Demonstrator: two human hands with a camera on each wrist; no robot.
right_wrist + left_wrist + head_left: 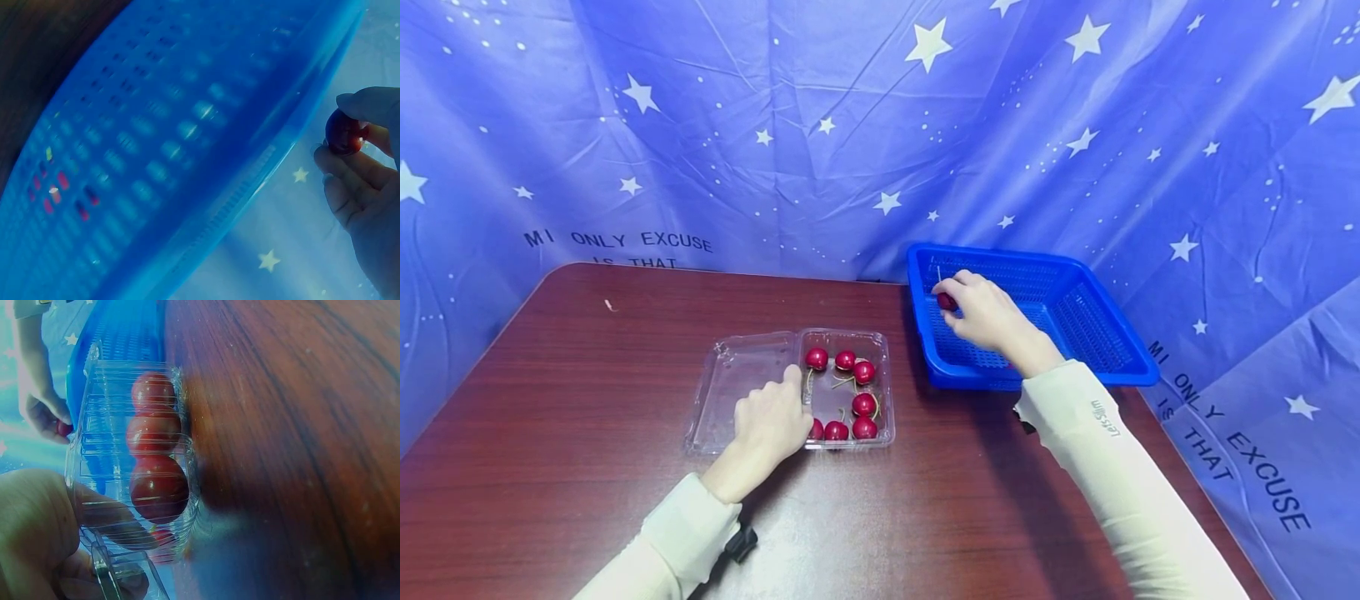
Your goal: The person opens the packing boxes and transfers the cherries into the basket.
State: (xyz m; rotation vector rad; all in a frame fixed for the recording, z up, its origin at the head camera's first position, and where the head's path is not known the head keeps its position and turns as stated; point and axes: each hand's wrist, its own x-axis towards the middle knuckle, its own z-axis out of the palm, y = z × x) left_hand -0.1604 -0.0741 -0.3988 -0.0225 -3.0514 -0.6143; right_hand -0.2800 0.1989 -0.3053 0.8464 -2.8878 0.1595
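A clear plastic clamshell box [889,392] stands on the table with its lid [739,367] folded out to the left. Several red cherries [864,405] with stems lie inside, along its walls. My left hand [771,421] grips the box at the hinge side; through the plastic in the left wrist view, a finger shows inside the wall. Over the left part of a blue basket [1030,252], my right hand [988,312] pinches a dark red cherry [343,132] between thumb and fingers. Red patches show through the basket's holes in the right wrist view.
The brown wooden table [587,400] carries both containers, the basket at its right back corner. A small pale scrap [610,306] lies toward the back left. Blue curtain [820,167] with white stars hangs behind the table and along the right side.
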